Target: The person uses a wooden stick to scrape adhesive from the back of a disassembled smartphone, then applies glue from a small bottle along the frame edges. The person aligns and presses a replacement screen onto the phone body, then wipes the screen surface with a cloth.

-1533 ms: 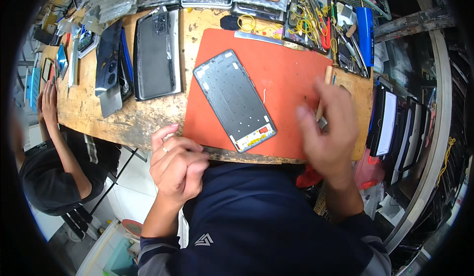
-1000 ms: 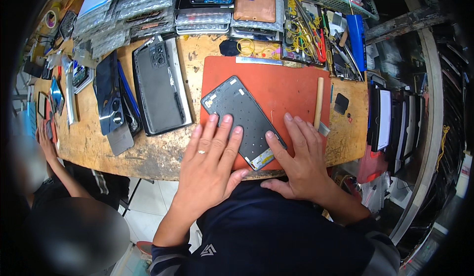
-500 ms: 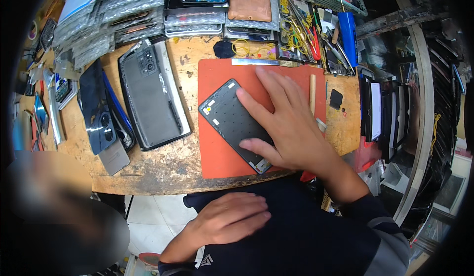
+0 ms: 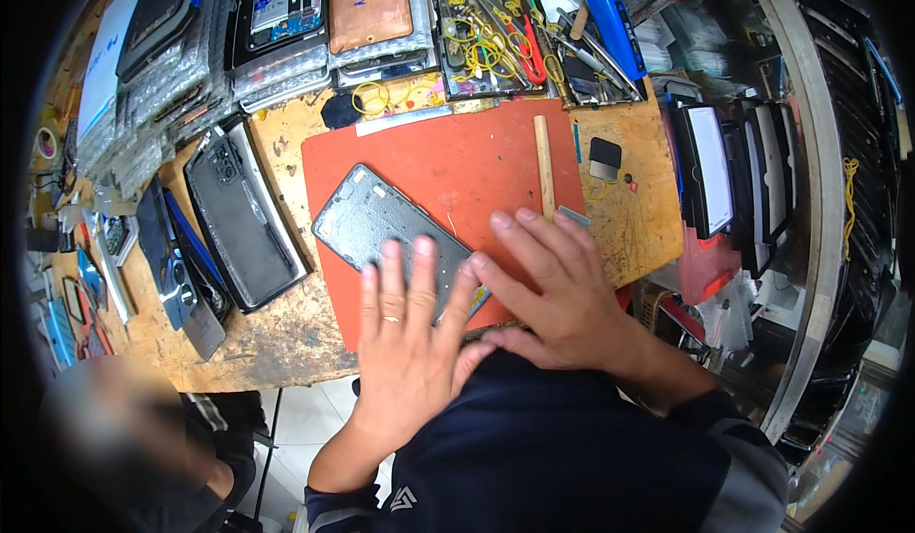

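Observation:
A dark flat phone panel with small pale stickers at its top end lies slantwise on a red work mat. My left hand is spread over its lower part, fingers stretched out and a ring on one. Whether the fingertips press on the panel or hover I cannot tell. Beside the panel's lower right corner is my right hand, fingers apart and holding nothing. Its index fingertip comes close to my left hand. A wooden stick lies on the mat beyond my right hand.
Left of the mat lie a larger phone back and a dark glossy back cover. Bubble-wrapped stacks and a tool tray with yellow bands line the far side. A blurred person is at lower left.
My left hand has risen from near my body to over the panel. My right hand has drawn off the panel to its right side. The whole view has shifted.

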Demonstrator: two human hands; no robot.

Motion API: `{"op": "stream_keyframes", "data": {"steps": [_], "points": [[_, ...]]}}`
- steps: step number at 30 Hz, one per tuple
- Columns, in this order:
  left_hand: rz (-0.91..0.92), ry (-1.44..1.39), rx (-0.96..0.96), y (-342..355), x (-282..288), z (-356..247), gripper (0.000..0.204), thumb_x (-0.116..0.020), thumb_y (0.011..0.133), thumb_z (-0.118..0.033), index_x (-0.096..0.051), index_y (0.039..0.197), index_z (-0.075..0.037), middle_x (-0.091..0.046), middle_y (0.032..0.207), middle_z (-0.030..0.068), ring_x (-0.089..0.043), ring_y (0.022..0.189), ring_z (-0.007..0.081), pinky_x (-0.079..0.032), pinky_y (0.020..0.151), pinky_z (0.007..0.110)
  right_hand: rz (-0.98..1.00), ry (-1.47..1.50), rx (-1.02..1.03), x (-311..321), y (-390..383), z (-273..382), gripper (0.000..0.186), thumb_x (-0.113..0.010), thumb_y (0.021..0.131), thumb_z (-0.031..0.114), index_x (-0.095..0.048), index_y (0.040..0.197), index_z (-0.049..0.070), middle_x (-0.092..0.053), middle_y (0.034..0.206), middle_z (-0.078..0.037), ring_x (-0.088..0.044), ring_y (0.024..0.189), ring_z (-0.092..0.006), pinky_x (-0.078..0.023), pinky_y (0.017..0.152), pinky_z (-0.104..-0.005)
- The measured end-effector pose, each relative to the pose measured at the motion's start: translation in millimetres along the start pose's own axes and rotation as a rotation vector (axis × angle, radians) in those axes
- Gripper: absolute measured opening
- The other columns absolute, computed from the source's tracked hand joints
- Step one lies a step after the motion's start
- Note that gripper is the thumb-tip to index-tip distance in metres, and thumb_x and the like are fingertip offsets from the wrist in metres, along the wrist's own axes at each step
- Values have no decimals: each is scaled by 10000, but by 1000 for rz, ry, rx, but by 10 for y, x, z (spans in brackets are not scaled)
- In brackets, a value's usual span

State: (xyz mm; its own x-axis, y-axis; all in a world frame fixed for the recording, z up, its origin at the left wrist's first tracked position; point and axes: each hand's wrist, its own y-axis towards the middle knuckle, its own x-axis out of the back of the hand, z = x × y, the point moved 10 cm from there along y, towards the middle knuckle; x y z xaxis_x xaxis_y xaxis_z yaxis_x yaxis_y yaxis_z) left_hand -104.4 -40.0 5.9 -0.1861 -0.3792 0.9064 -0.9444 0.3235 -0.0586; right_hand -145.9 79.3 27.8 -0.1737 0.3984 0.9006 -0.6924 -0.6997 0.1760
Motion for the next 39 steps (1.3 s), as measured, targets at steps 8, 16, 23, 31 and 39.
{"op": "stream_keyframes", "data": {"steps": [8, 16, 23, 31, 39], "points": [[-248, -329, -92, -169, 452, 111, 385, -680, 931, -154, -710, 1264, 39, -649, 1365, 250, -637, 1269, 434, -480, 1119, 547, 82, 15, 71, -106, 85, 65, 924, -540, 902, 758, -578, 1454, 18, -419, 1606, -260, -391, 1469, -429, -253, 1226, -600], [-87, 152, 146, -95, 206, 192, 626, -652, 981, -253, -511, 1536, 0, -424, 1616, 274, -391, 1512, 459, -301, 1237, 551, 75, 46, 96, -143, 538, 97, 899, -639, 895, 681, -573, 1425, -42, -408, 1587, -306, -374, 1477, -451, -246, 1239, -592], [-312, 122, 189, -256, 296, 318, 534, -732, 908, -214, -627, 1383, 5, -588, 1443, 211, -536, 1370, 399, -349, 1178, 535, 208, -22, 9, -57, -24, 99, 937, -627, 884, 717, -540, 1501, 17, -415, 1583, -294, -391, 1456, -454, -256, 1228, -592], [-261, -109, -232, -359, 182, -185, 336, -799, 832, -208, -751, 1119, -41, -692, 1157, 113, -613, 1266, 312, -483, 1122, 499, 6, -58, 188, -254, 987, 113, 883, -657, 882, 674, -575, 1452, 4, -434, 1552, -311, -390, 1445, -462, -253, 1233, -585], [-614, -414, -273, -681, 374, -16, 196, -777, 860, -53, -762, 1052, -14, -722, 1040, 110, -721, 1010, 278, -618, 872, 403, 142, -94, 153, -126, 597, 180, 886, -695, 874, 639, -556, 1449, -20, -447, 1542, -307, -408, 1434, -455, -277, 1218, -589]]}}
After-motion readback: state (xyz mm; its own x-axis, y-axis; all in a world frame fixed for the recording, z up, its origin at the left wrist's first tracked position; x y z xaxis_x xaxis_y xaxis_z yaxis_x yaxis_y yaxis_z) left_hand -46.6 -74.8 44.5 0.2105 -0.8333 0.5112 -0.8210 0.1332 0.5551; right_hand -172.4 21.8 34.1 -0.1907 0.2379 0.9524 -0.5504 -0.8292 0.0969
